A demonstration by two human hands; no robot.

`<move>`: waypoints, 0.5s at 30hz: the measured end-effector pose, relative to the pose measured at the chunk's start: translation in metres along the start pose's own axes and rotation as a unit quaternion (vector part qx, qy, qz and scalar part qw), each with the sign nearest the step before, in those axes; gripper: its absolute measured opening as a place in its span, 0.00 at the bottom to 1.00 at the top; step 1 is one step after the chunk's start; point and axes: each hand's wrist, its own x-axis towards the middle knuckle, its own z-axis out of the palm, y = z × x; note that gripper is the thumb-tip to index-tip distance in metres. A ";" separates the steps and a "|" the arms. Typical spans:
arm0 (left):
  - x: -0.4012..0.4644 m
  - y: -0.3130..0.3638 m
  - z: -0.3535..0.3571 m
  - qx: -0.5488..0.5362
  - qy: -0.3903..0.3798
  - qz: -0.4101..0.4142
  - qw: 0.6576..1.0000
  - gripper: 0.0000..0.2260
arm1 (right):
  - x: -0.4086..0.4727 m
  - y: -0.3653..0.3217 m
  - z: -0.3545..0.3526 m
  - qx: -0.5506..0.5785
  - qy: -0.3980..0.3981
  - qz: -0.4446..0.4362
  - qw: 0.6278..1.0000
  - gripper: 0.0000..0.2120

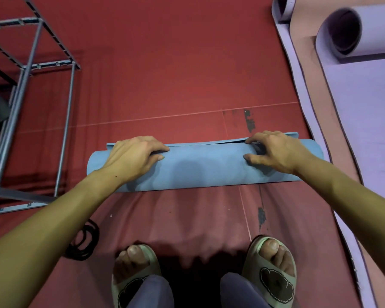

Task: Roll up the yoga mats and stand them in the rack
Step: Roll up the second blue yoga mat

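Observation:
A blue yoga mat [205, 167] lies rolled into a thick roll across the red floor in front of my feet, with only a thin strip of its loose end showing beyond it. My left hand [133, 156] presses on the roll's left part, fingers curved over its top. My right hand [276, 152] rests on the right part, fingers bent and spread over the roll. A grey metal rack [29, 70] stands at the left. A purple mat [365, 118] lies flat at the right, its far end curled into a roll [342, 32].
Another purple roll end [283, 7] shows at the top right. A coil of black cord [85, 241] lies on the floor by my left forearm. My feet in pale slippers [271, 272] stand just behind the blue roll. Red floor matting stretches ahead.

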 end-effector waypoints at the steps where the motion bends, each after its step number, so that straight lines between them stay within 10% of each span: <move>1: 0.000 0.002 -0.001 0.005 0.006 -0.007 1.000 0.13 | 0.000 0.000 0.000 0.001 0.004 0.001 1.000 0.26; 10: 0.006 0.006 0.001 0.033 -0.042 -0.005 0.999 0.47 | 0.002 0.000 0.021 -0.034 0.086 0.009 0.996 0.23; 15: 0.028 0.005 0.007 -0.010 -0.052 -0.030 0.998 0.47 | 0.010 -0.006 0.045 -0.052 0.225 0.037 0.972 0.14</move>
